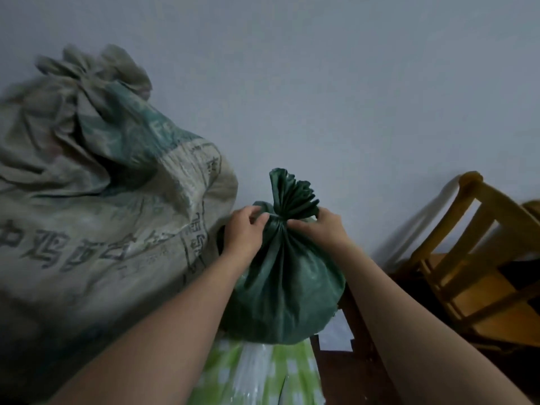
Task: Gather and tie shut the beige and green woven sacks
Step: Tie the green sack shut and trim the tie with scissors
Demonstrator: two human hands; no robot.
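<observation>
A small dark green woven sack [286, 287] stands in the middle, its mouth gathered into a narrow neck with the pleated top fanning out above. My left hand [244, 229] pinches the neck from the left. My right hand [318, 228] pinches it from the right. No cord or string shows at the neck. A large beige woven sack [96, 217] with green print and dark lettering leans at the left, its top bunched into a knot-like gather [87, 71] near the wall.
A pale wall [321, 83] rises behind the sacks. A yellow wooden chair [479, 258] stands at the right. A green-and-white checked bag [257, 372] lies under the green sack. Dark wooden furniture [359, 331] and a white paper [336, 336] sit below right.
</observation>
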